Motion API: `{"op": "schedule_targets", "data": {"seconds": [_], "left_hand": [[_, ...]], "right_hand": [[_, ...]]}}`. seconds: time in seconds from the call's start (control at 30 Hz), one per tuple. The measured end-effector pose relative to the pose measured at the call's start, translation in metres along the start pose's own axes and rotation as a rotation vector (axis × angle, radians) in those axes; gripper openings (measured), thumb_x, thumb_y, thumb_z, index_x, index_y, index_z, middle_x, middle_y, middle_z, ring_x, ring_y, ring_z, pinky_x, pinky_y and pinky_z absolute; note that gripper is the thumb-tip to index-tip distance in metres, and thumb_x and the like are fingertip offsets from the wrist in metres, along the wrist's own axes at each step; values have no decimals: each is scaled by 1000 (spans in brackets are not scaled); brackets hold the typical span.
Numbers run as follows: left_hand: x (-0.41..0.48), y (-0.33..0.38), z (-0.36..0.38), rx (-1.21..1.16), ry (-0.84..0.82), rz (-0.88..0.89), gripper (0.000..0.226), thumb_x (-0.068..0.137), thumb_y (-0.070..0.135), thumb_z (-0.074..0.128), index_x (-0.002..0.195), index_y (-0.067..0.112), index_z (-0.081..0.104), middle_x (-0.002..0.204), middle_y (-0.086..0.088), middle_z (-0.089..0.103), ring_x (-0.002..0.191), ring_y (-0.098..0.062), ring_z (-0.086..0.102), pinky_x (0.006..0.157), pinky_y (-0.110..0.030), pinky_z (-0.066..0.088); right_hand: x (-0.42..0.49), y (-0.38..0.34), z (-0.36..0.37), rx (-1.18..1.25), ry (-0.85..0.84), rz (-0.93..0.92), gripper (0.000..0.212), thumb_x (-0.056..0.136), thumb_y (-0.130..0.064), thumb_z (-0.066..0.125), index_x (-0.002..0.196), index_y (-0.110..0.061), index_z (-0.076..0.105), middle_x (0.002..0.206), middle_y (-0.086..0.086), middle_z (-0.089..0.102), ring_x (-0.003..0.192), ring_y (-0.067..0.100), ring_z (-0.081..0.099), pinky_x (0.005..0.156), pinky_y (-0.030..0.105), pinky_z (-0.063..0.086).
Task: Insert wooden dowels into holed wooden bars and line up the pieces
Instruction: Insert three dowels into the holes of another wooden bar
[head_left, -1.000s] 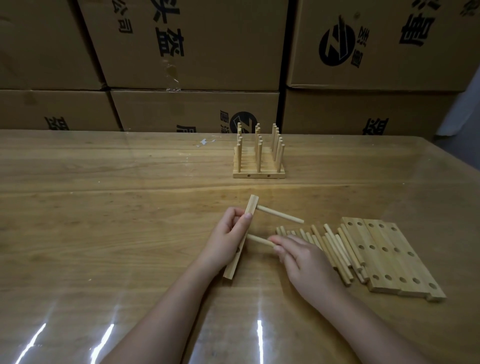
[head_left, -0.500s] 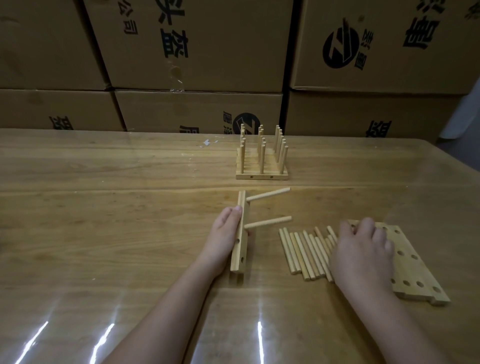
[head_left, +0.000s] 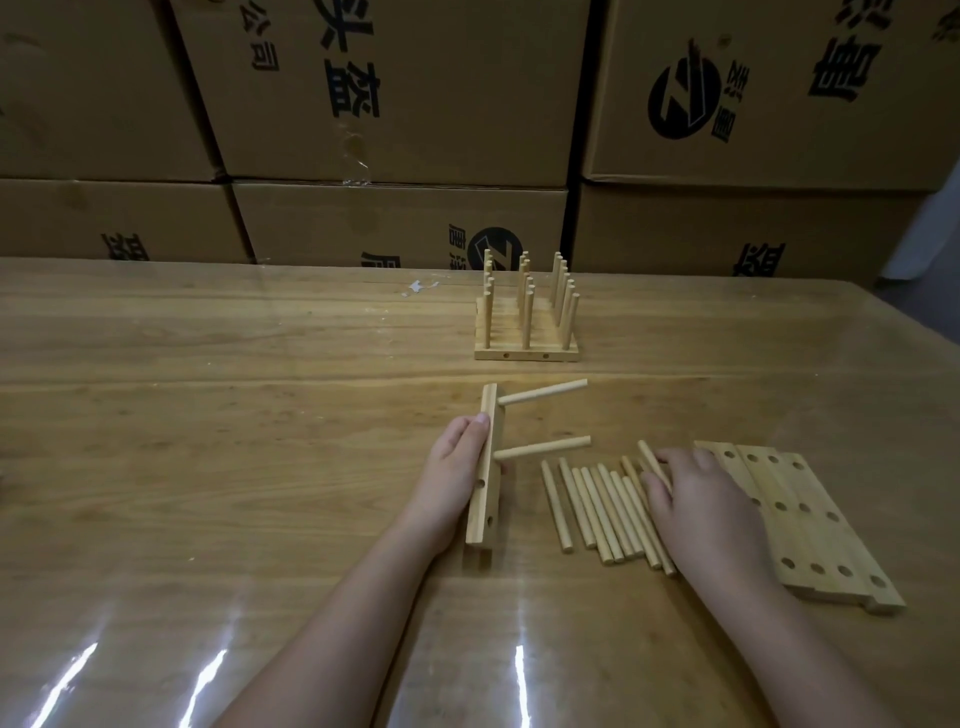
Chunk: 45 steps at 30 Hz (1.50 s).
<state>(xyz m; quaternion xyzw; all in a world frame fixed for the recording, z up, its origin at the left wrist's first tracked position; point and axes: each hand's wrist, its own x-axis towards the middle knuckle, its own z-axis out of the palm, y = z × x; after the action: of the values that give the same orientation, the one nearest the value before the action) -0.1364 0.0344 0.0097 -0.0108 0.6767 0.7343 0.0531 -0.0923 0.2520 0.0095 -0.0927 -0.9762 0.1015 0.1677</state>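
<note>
Midway along the near edge of the glossy wooden table (head_left: 208, 467), the pale holed wooden bar (head_left: 485, 467) stands on edge, pinched in the left hand (head_left: 452, 473), two fitted pegs (head_left: 543, 398) jutting right. The loose pale wooden dowels (head_left: 597, 509) lie near-to-far just right of it, under the nearer right hand (head_left: 696, 499), whose grip I cannot tell.

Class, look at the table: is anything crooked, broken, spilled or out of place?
Nothing broken. One dowel by the right hand lies slanted across the loose row, and a white scrap sits on the table near the rack.
</note>
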Motion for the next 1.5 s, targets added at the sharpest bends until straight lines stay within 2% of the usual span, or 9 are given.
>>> {"op": "schedule_targets", "data": {"seconds": [0.17,0.33,0.43,0.57,0.67,0.83,0.93,1.17,1.5], "left_hand": [[3,2,-2,-70,51,-18,33,101,33,40,91,13,64,64,1,63,57,-13,56,56,-29,45],[1,5,-2,-143,35,10,40,103,28,33,104,-3,59,56,-1,58,45,-12,51,43,-19,42],[1,5,0,-161,94,13,35,103,29,33,97,5,57,53,-1,59,44,-11,52,44,-21,43],[1,5,3,-138,141,39,31,103,28,33,93,10,56,49,1,60,42,-8,53,43,-17,42],[0,5,5,-135,147,57,31,103,27,33,90,10,55,47,2,59,41,-6,53,42,-14,40],[1,4,3,-118,154,43,31,103,29,33,91,12,56,47,2,59,41,-6,53,42,-14,40],[2,5,3,-153,157,28,32,103,30,34,91,11,57,47,2,58,40,-7,51,42,-15,40],[1,6,4,-115,161,29,30,102,29,35,93,10,56,46,1,57,41,-7,52,43,-14,41],[-1,5,6,-88,150,58,28,102,29,38,86,12,54,50,2,56,44,-6,52,45,-14,41]], "right_hand": [[-2,-4,-7,400,27,-143,21,91,-30,52,107,-23,63,77,-16,56,62,0,51,49,15,37],[-15,-20,-11,751,-115,-295,24,83,-51,40,101,-48,56,61,-5,59,48,10,49,40,18,33],[-24,-31,-6,718,-180,-361,21,91,-39,43,107,-49,51,71,-12,58,57,7,52,47,20,37],[-31,-38,2,685,-215,-393,28,93,-31,47,119,-32,56,84,-22,59,80,-1,57,65,15,44],[-32,-42,3,680,-255,-429,29,90,-39,45,115,-33,58,76,-23,59,78,-1,58,66,13,40],[-33,-44,2,681,-212,-509,24,89,-21,59,108,-35,62,77,-22,63,78,0,61,71,23,48],[-33,-45,2,673,-191,-542,26,87,-19,62,109,-32,65,83,-24,63,82,-5,59,75,20,46],[-31,-44,2,575,-138,-599,30,86,-19,63,114,-31,65,79,-23,49,72,-8,49,64,7,35],[-31,-46,-2,458,-89,-646,29,81,-15,68,109,-26,68,73,-6,54,63,11,52,57,25,41]]}}
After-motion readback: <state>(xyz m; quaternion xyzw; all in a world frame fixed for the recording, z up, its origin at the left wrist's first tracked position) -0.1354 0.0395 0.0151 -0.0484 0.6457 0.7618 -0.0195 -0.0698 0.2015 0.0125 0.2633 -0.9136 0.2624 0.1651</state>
